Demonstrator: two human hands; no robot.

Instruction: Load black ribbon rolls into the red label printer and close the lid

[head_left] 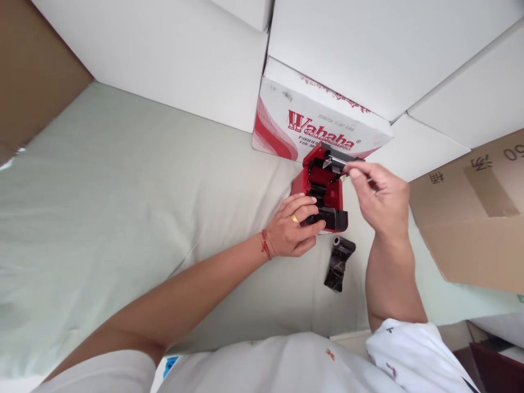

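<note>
A red-and-black label printer (336, 197) stands on the pale green cloth with its lid (317, 156) raised, its black inside showing. My left hand (298, 225), with a gold ring and a red string bracelet, grips the printer's left front side, fingers over its black front edge. Up at the right end of the lid, my right hand (379, 194) is closed in a pinch, thumb against forefinger, at the black inner part of the lid beside a shiny bar. The pinched spot is partly hidden by the fingers. Below the printer lies a loose black ribbon roll (339, 263), partly unwound.
A white and red Wahaha carton (282, 128) stands directly behind the printer. Large white boxes (184, 60) line the back. On the right is a brown cardboard box (462, 229), and another brown surface (36, 71) rises at the far left. Wrinkled green cloth (135, 191) spreads leftward.
</note>
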